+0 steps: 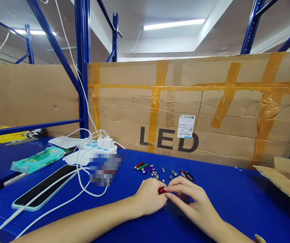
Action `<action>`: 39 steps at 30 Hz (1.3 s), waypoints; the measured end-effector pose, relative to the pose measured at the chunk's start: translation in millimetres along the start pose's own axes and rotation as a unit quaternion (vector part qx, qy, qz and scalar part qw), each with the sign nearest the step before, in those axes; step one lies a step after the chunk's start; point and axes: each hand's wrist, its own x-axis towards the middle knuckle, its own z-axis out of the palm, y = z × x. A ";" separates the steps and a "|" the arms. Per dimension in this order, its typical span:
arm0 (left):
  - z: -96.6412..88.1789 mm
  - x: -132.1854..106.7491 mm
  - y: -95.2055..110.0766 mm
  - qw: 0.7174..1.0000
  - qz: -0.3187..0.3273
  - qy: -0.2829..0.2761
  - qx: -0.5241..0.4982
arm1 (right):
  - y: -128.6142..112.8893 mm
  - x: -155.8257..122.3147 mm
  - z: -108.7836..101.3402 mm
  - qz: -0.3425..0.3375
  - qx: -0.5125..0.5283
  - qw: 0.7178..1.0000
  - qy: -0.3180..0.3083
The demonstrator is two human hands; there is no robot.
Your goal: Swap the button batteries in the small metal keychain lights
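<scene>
My left hand (150,196) is closed round a small red metal tube (161,190), whose end sticks out between thumb and forefinger. My right hand (196,199) pinches that end between thumb and fingertips; anything smaller between them is hidden. Just beyond the hands lie several finished-looking slim metal tubes (145,167) in red, green and purple with silvery ends, like mini flashlights. Small silvery button cells (156,176) are scattered close by. To their right sits a little heap of coloured metal clips (187,175), partly behind my right fingers.
A phone (45,187) lies at left under white cables (80,168) running from a power strip (109,147). Behind it is a green plastic packet (38,159). A taped cardboard panel (210,104) closes off the back. An open carton (284,182) stands at right on the blue table (231,202).
</scene>
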 end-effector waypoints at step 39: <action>-7.7 22.5 -13.3 0.895 -0.120 0.223 -0.367 | 36.4 0.3 -5.0 0.149 -0.181 0.969 -0.074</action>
